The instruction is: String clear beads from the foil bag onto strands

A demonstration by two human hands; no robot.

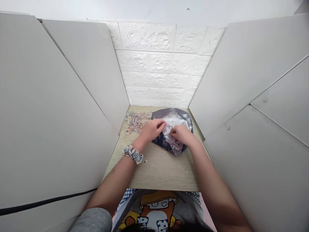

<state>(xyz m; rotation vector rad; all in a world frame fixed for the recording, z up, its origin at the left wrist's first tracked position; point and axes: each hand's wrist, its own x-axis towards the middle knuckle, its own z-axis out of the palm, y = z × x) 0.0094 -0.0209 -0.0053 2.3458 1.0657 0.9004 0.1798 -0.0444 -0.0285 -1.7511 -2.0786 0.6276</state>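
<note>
My left hand (pixel 152 128) is over the left side of a dark blue pouch (pixel 158 140) with a silvery lining (pixel 159 113). Its thumb and fingers are pinched together; whatever is between them is too small to make out. Across the pouch lies a clear plastic bag (pixel 177 151) with many small pink and red beads (pixel 175 143) inside. My right hand (pixel 181 133) reaches in from the right, fingertips curled down at the beads, and what it grips is hidden. Left of the pouch, strings of multicoloured beads (pixel 135 123) lie in a loose heap.
The narrow wooden table (pixel 166 174) stands between pale panels (pixel 84 64) on the left and right, with a white brick-patterned wall (pixel 159 77) behind. A small metallic piece (pixel 145 161) lies near my left wrist. A black cable (pixel 48 202) runs along the left panel.
</note>
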